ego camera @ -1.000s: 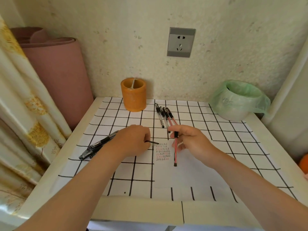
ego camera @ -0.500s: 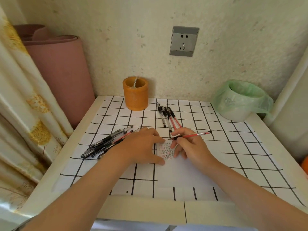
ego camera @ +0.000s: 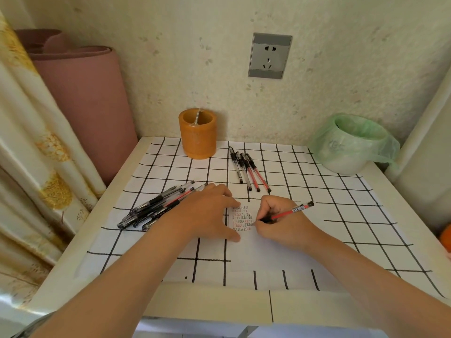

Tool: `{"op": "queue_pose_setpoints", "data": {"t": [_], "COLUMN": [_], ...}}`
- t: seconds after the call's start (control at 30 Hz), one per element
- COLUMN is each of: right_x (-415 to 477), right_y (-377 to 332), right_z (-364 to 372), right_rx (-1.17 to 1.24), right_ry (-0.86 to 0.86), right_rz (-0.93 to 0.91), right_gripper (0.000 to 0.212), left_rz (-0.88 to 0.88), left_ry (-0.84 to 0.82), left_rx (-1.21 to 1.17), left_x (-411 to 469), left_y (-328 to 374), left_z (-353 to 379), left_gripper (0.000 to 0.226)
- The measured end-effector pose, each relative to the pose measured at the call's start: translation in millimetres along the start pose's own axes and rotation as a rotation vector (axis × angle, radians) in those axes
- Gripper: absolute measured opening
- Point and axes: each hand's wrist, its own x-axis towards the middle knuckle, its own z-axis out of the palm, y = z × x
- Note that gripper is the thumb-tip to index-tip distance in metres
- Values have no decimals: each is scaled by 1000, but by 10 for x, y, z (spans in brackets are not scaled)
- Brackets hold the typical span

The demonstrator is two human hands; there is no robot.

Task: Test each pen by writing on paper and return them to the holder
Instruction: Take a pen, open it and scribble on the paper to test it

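Observation:
My right hand (ego camera: pixel 280 223) grips a red pen (ego camera: pixel 291 211) in a writing hold, tip down on the white paper (ego camera: pixel 263 254) beside a small block of red and black test marks (ego camera: pixel 241 219). My left hand (ego camera: pixel 207 213) lies flat with straight fingers, pressing the paper just left of those marks. A pile of several black and red pens (ego camera: pixel 156 207) lies behind my left wrist. Several more pens (ego camera: pixel 247 168) lie in a row farther back. The orange holder (ego camera: pixel 197 136) stands at the back with one pale stick inside.
A white bin lined with a green bag (ego camera: pixel 351 142) sits at the back right. The table carries a black-grid cloth (ego camera: pixel 341 191). A pink rolled mat (ego camera: pixel 80 98) and a curtain (ego camera: pixel 26 142) stand at the left. A wall socket (ego camera: pixel 269 56) is above.
My right hand turned the red pen from hanging vertically into a writing grip and brought its tip onto the paper. My left hand left the pile and flattened on the paper.

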Motion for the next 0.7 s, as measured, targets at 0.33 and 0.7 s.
{"op": "queue_pose_setpoints", "data": {"t": [0.33, 0.7], "right_x": [-30, -39], "right_y": [23, 24], "right_z": [12, 16], "right_rx": [-49, -142], "right_ry": [-17, -37], "right_rz": [-9, -12], "right_gripper": [22, 19], "left_rz": [-8, -12], "left_ry": [-11, -13], "left_rx": [-33, -30], "left_x": [6, 14], "left_y": [-5, 0], "left_z": [14, -1], "left_gripper": [89, 90]}}
